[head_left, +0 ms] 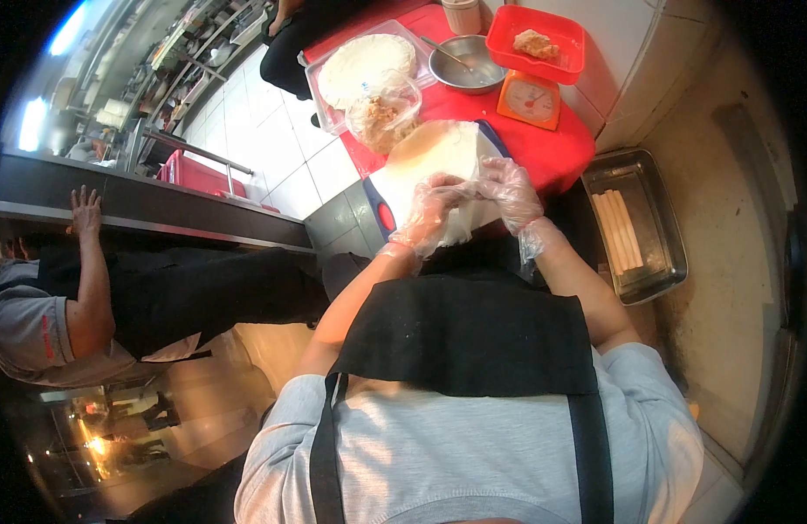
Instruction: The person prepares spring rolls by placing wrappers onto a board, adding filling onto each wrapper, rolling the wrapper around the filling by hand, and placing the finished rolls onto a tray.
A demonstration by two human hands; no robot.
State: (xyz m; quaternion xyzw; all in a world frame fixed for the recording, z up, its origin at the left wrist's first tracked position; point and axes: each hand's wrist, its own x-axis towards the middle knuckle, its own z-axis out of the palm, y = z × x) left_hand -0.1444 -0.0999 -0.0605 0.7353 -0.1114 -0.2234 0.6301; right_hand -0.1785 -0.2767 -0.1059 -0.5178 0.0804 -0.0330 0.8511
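Note:
Both of my hands wear clear plastic gloves and meet over the near edge of a pale, thin wrapper sheet (434,157), which lies on a blue-edged board (381,212). My left hand (435,210) has its fingers closed on the sheet's edge. Close beside it on the right, my right hand (511,192) pinches at the same edge. Part of the sheet hangs below my fingers, and the fingertips are partly hidden by the gloves. Just beyond the board sits a plastic-lined container of filling (383,113).
A tray of round wrappers (368,70), a metal bowl with a spoon (466,65), and an orange scale (529,99) under a red basket (537,42) share the red table (569,144). Several rolls (617,231) lie in a metal tray (656,262) at right. Another person (87,297) stands left.

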